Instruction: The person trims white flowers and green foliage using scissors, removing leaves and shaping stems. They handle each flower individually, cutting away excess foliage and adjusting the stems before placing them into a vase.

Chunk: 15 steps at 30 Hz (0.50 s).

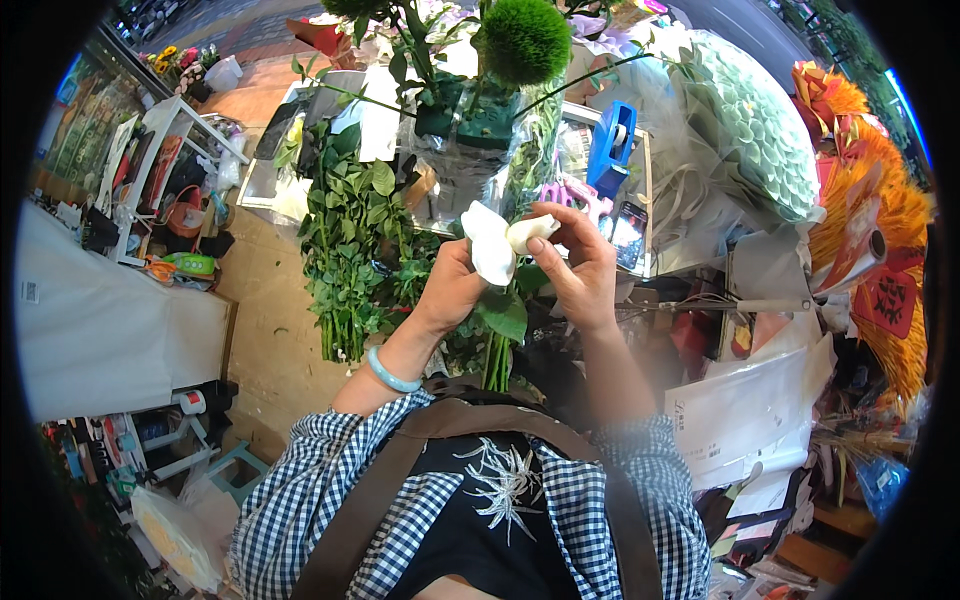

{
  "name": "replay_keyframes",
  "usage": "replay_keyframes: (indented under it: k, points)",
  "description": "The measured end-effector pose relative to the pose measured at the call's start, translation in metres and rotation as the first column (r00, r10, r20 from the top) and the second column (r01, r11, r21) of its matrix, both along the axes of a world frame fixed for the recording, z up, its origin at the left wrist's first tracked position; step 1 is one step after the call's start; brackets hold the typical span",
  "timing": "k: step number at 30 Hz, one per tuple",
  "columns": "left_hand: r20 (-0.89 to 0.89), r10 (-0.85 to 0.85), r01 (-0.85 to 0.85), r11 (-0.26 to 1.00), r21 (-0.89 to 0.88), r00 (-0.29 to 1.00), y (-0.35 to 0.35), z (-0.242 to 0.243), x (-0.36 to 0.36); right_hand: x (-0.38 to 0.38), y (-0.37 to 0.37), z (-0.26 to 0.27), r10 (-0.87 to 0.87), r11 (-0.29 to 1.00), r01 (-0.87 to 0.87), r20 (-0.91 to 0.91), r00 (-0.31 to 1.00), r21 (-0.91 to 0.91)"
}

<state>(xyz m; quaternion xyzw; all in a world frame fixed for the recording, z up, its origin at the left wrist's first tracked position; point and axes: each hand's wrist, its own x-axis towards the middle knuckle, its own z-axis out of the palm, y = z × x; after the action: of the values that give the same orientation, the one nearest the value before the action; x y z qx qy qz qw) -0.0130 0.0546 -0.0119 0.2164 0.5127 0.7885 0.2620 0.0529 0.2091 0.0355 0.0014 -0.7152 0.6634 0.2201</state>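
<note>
White petals [491, 244] of a flower, apparently a rose, show at the middle of the view. My left hand [453, 283], below a pale bangle, is closed round the flower's base. Between the thumb and fingers of my right hand [574, 262] is a smaller white bloom or folded petal [532, 232], touching the larger petals. A broad green leaf [504, 313] hangs below my hands, with green stems [496, 361] under it. Bunches of leafy green stems [349, 225] lie to the left of my hands.
Beyond my hands, a dark green container [472, 112] holds foliage and a fuzzy green ball flower [527, 41]. Pink-handled scissors [574, 191], a blue tape dispenser [613, 150] and a phone [630, 232] lie at right, near a wrapped pale green bouquet [757, 135]. A white shelf [161, 124] stands at left.
</note>
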Motion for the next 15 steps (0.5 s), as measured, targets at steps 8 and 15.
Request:
replay_keyframes:
  k: [8,15]
  points:
    - [0.005,0.025,-0.025,0.999,-0.027,1.0,-0.002,0.003,-0.004,0.006,-0.009,-0.001,-0.14,0.981,0.149,-0.079,0.987,0.122]
    - [0.02,0.042,-0.042,0.999,-0.024,0.999,0.001,0.006,-0.001,0.011,-0.01,0.002,-0.217,0.806,0.356,-0.324,0.921,0.473]
